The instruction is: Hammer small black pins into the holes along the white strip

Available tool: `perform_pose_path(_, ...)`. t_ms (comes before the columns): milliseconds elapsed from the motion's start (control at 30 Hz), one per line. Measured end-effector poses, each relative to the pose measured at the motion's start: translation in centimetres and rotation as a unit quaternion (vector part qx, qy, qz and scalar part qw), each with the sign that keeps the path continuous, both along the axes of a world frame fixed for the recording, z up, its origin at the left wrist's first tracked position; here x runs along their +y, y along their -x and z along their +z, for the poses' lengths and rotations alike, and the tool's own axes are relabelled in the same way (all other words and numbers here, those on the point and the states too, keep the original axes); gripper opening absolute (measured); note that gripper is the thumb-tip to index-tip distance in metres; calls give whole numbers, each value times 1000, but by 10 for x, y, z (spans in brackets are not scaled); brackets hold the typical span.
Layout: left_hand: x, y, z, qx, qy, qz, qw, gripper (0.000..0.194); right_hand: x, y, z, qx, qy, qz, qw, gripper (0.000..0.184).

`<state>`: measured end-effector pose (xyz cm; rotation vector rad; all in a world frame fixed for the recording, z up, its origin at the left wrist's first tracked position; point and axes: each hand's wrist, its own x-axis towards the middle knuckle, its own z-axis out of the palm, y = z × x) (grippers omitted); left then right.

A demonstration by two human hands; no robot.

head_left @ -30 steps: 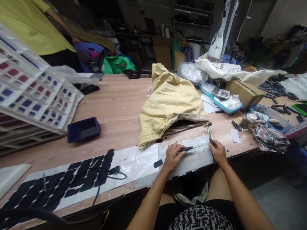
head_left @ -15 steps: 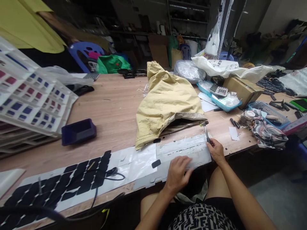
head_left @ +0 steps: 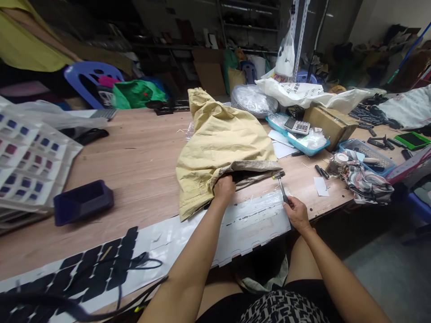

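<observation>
My left hand (head_left: 224, 189) reaches into the dark mouth of a yellow sack (head_left: 229, 137) lying on the table. Its fingers are hidden inside the opening, so what they touch does not show. My right hand (head_left: 296, 212) is closed round the handle of a small hammer (head_left: 282, 187), whose head points away from me, just right of the sack's mouth. Under my left forearm and beside my right hand, a pale grey board (head_left: 251, 233) lies along the table's front edge. White sheeting (head_left: 161, 240) with rows of black rounded pieces (head_left: 89, 264) continues to the left.
On the left stand a purple bin (head_left: 84, 202) and a white plastic basket (head_left: 30, 157). To the right are blue trays (head_left: 311, 146), a calculator (head_left: 296, 126), a cardboard box (head_left: 328, 123) and a bunched cloth (head_left: 363, 179). Black cables (head_left: 117, 287) cross the near left. Another person (head_left: 33, 40) stands behind.
My left hand has moved from above the grey board forward and left into the sack's opening. My right hand still holds the hammer at nearly the same place. The view has shifted slightly right.
</observation>
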<state>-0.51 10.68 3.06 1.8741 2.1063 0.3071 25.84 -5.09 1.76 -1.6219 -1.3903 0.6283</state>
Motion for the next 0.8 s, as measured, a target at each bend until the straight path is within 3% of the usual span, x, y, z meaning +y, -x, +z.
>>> perform_pose_path(133,-20,-1,4,-12,-49,-22,999,29,0,1,2,0,1,-3,1000,31)
perform_pose_path(267,-67,-3,5,-51,-158,-161,973,26,-1,1,4,1,3,-3,1000,31)
perform_pose_path(333,-91,-3,-2,-72,-153,-226,959,21,-1,1,4,1,5,-2,1000,32)
perform_pose_path(400,-109,-5,-11,-94,-129,-252,954,20,-1,0,3,1,6,-2,1000,32)
perform_pose_path(567,-122,-7,-30,-162,-132,-210,955,25,0,0,3,-3,5,-3,1000,33)
perform_pose_path(667,-120,-4,-32,-216,-139,-185,949,29,0,-1,2,-6,3,-2,1000,34)
perform_pose_path(800,-119,1,-31,-252,-134,-167,944,17,2,-2,1,-16,-2,0,1000,33)
